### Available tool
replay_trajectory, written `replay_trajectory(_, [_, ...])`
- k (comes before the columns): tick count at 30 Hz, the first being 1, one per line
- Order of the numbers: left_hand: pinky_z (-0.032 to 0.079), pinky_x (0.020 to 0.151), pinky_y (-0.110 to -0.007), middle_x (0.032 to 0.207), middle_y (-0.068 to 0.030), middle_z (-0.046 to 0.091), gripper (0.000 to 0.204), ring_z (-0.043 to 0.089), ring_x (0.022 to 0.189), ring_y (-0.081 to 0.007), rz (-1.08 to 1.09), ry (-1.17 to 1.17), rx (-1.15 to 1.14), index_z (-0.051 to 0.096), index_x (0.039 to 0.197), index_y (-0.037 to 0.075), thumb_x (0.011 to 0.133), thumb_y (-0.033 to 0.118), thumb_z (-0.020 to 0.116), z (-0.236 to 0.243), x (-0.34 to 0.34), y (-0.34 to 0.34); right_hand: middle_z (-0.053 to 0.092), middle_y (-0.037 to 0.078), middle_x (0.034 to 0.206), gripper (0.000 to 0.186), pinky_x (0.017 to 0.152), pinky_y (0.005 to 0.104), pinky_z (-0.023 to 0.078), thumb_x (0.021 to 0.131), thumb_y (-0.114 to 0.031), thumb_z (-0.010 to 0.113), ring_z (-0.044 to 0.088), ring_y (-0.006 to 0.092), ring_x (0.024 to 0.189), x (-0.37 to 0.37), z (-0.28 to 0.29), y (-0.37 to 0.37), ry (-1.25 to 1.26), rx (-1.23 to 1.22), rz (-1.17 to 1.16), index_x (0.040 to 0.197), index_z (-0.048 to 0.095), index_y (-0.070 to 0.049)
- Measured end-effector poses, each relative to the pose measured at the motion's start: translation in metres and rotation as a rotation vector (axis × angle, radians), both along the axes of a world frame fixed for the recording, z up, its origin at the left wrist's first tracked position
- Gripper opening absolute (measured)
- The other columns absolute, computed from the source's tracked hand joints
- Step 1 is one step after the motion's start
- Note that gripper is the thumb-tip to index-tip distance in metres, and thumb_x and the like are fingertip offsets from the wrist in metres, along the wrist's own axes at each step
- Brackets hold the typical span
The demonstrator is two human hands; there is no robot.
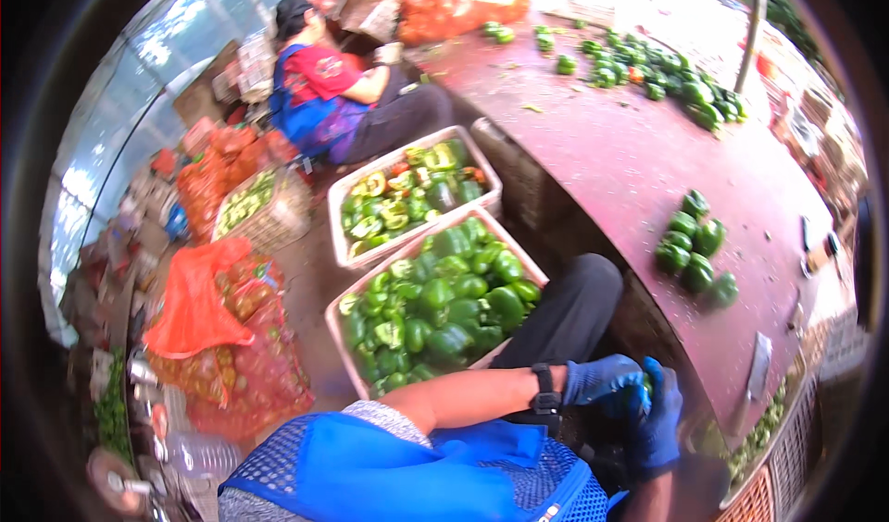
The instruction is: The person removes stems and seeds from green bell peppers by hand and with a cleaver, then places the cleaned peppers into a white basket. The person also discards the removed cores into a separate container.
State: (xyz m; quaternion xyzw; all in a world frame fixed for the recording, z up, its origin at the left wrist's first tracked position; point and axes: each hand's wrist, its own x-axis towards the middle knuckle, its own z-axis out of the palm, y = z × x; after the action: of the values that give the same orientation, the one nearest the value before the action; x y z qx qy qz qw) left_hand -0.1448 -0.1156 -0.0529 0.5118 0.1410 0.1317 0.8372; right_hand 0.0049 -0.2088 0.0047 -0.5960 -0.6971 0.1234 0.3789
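In blue gloves, my left hand point(600, 380) and my right hand point(659, 420) meet beside the table's near edge. Between them they hold a green bell pepper point(646, 388), mostly covered by the fingers. Just left of my knee stands a pale crate point(335, 323) heaped with green bell peppers point(449, 304), some of them cut open. On the table, to the right of my hands, lies a small group of whole green bell peppers point(690, 244). A flat grey blade-like tool point(759, 366) rests near the table's right edge.
The reddish table point(593, 152) carries a larger pile of peppers point(667, 73) at its far end. Behind the near crate sits another crate point(338, 198) of cut peppers. A person point(324, 87) in red and blue sits beyond it. Mesh sacks point(250, 355) and a plastic jug point(199, 453) stand left.
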Motion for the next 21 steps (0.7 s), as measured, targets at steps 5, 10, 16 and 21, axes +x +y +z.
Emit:
replay_trajectory(5, [0.054, 0.071, -0.032, 0.092, -0.0041, 0.075, 0.022, 0.069, 0.081, -0.0176, 0.022, -0.109, 0.055, 0.077, 0.101, 0.008, 0.093, 0.025, 0.065, 0.008, -0.014, -0.005, 0.065, 0.023, 0.105, 0.052, 0.074, 0.047, 0.054, 0.096, -0.045, 0.062, 0.068, 0.042, 0.088, -0.002, -0.009, -0.001, -0.022, -0.048, 0.052, 0.126, 0.06, -0.003])
replay_trajectory(10, [0.054, 0.073, -0.03, 0.087, -0.0049, 0.074, 0.007, 0.068, 0.081, -0.0143, -0.047, -0.074, -0.123, 0.077, 0.09, 0.007, 0.087, 0.011, 0.072, 0.04, -0.031, -0.007, 0.066, 0.021, 0.106, 0.051, 0.079, 0.0434, 0.055, 0.098, -0.046, 0.061, 0.069, 0.0405, 0.092, -0.009, 0.002, -0.002, 0.074, -0.126, 0.075, 0.123, 0.062, -0.002])
replay_trajectory(16, [0.055, 0.078, -0.036, 0.094, -0.0067, 0.075, 0.022, 0.07, 0.085, -0.0203, 0.007, 0.079, -0.265, 0.078, 0.101, 0.006, 0.094, 0.019, 0.062, 0.03, -0.026, -0.007, 0.065, 0.02, 0.105, 0.048, 0.08, 0.0426, 0.055, 0.101, -0.044, 0.056, 0.068, 0.0389, 0.092, -0.008, -0.016, -0.001, 0.047, -0.088, 0.026, 0.123, 0.061, -0.001])
replay_trajectory(21, [0.053, 0.078, -0.035, 0.091, -0.0073, 0.075, 0.023, 0.069, 0.084, -0.0207, 0.118, 0.135, -0.157, 0.077, 0.097, 0.004, 0.095, 0.017, 0.059, 0.021, -0.025, -0.015, 0.064, 0.02, 0.105, 0.051, 0.081, 0.0424, 0.054, 0.102, -0.045, 0.055, 0.067, 0.0382, 0.092, -0.013, -0.01, 0.002, 0.014, -0.12, 0.07, 0.123, 0.061, 0.001])
